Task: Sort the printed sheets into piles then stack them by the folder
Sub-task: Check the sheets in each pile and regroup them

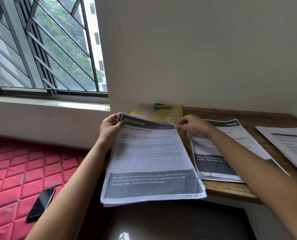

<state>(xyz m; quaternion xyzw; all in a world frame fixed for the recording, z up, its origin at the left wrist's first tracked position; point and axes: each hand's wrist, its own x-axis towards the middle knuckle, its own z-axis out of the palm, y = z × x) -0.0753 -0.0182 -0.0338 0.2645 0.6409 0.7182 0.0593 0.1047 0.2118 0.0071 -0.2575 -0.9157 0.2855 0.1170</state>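
Unsorted stack (149,161) of printed sheets: held tilted over the left end of the bench (230,189), top page headed MULTI-ROOM, lower edge hanging past the near edge
Left hand (110,126): gripping the top left corner of that stack, thumb laid over the heading
Right hand (191,125): fingers curled at the top right corner; actual pinch on the top sheet impossible to tell
First pile (218,153): flat on the bench just right of the held sheets, partly under the right forearm
Second pile (289,146): flat towards the right edge, apart from the first
Yellow folder (161,111): far left corner, against the wall, stapler (161,106) on top
Progress, as judged: sorting part done, two piles begun, many sheets left to deal out; stacking by the folder not yet done
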